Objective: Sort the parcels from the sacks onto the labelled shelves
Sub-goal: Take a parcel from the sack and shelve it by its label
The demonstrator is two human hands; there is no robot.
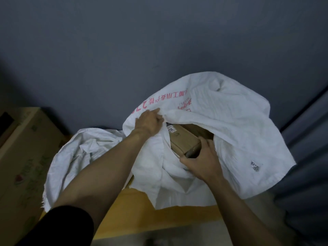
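Hidden: most of the parcel (pixel 184 139) is covered by the sack (pixel 230 125); only its top face and near end are seen through the mouth. A brown shape behind it cannot be made out.
Sticker (pixel 171 129): white, set at the parcel's far corner. Its print is partly cut off by the cloth and too small to be read.
Parcel: brown cardboard, flat and oblong, lying tilted inside the sack mouth.
Sack: white cloth, crumpled, printed with red characters; a small black mark is borne near its right edge.
Left hand (pixel 149 121): the sack's rim is pinched in curled fingers.
Right hand (pixel 200 160): the parcel's near end is gripped by curled fingers.
Second sack (pixel 79 157): lying slack at the left.
Box (pixel 21 157): a large carton, cut off by the left edge — its print is blurred.
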